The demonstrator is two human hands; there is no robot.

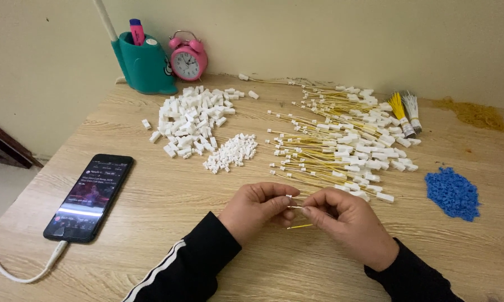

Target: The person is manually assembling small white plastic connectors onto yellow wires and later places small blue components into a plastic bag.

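My left hand (256,210) and my right hand (348,220) meet near the front of the wooden table (168,196). Between their fingertips they pinch thin yellow wires (300,226) with small white tips. Just beyond the hands lies a big spread of finished yellow wires with white connectors (341,140). A heap of larger white plastic housings (190,120) and a smaller heap of tiny white pieces (232,152) lie further left.
A black phone (89,197) with a lit screen and white cable lies at the left. At the back stand a teal pen holder (145,64) and a pink alarm clock (188,58). Blue pieces (452,193) and bundled yellow and white wires (406,109) lie right.
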